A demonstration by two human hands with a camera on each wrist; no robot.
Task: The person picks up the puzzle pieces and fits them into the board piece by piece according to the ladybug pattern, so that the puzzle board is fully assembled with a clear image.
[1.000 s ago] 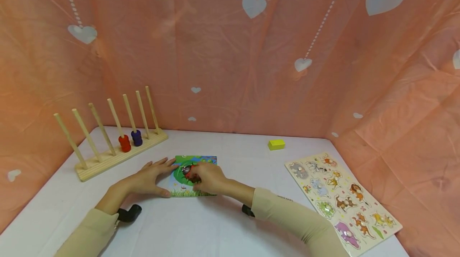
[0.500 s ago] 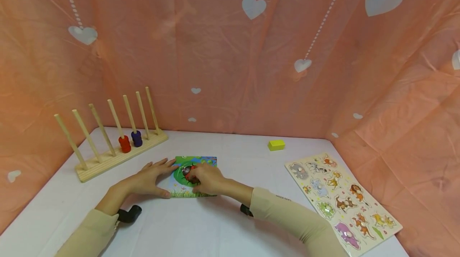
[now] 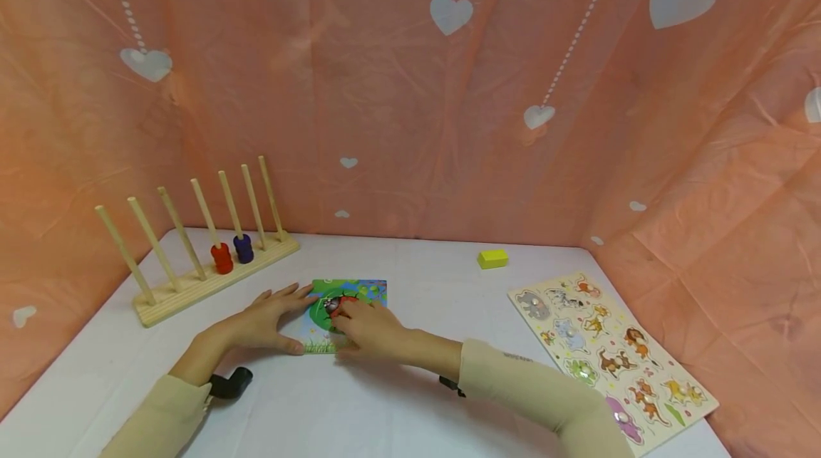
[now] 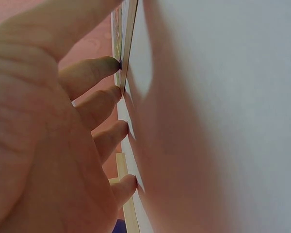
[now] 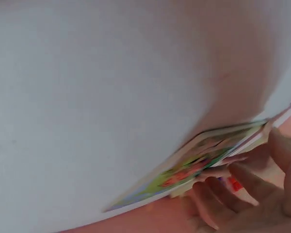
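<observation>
A small ladybug puzzle board (image 3: 317, 338) lies flat on the white table in the head view. Along its left edge rests my left hand (image 3: 266, 319), fingers spread, thumb at the near left corner. In the left wrist view those fingertips meet the board's thin edge (image 4: 130, 41). My right hand (image 3: 375, 333) lies over the board's right half with fingers extended, tips at the red ladybug picture (image 3: 346, 300). The right wrist view shows the right hand (image 5: 252, 201) low over the picture face (image 5: 182, 172), its fingers loosely bent and gripping nothing. The board's lower right is hidden.
A wooden peg stand (image 3: 186, 288) with red rings (image 3: 221, 258) and purple rings (image 3: 244, 249) stands at the back left. A yellow block (image 3: 492, 259) sits at the back right. An animal peg puzzle (image 3: 616, 390) lies at the right, partly under the right sleeve (image 3: 532, 387).
My right hand has shifted slightly down and right, and its fingers have loosened from the ladybug, leaving more of it visible. The left hand and the board have stayed in place.
</observation>
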